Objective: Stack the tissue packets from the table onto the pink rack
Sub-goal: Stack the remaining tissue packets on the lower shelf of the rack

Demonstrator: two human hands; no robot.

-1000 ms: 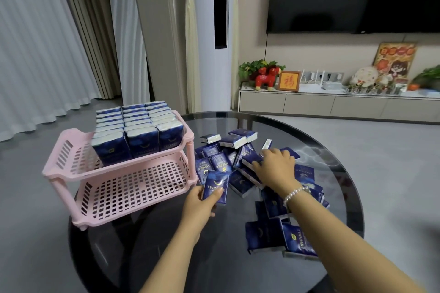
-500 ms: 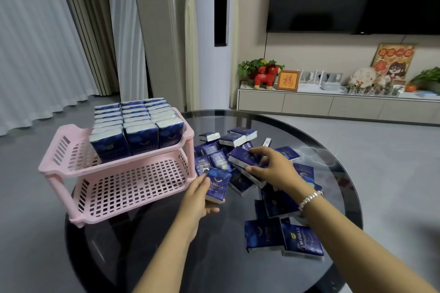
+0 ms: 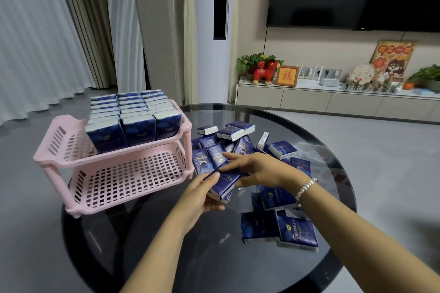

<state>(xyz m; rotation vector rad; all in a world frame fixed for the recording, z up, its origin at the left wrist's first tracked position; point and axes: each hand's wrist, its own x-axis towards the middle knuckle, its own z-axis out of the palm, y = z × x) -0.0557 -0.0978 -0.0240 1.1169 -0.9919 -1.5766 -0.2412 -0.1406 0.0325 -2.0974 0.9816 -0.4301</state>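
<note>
Left hand [image 3: 202, 194] grips a small stack of dark-blue tissue packets [image 3: 223, 182], fingers curled under and thumb on top, just right of the pink rack's [image 3: 114, 159] near-right corner; right hand [image 3: 258, 170] lies over the far side of the same stack, index finger stretched along the top packet, thumb tucked under the right edge, so it pinches the stack too; bead bracelet [image 3: 306, 188] on the right wrist. Rack sits at the left of the round glass table [image 3: 190, 257]; its top shelf holds three rows of upright packets [image 3: 133, 116], its bottom shelf [image 3: 128, 178] shows bare grid. Loose packets [image 3: 278, 228] lie scattered on the table's right half, some flat, some on edge; two lie nearest, beside the right forearm.
</note>
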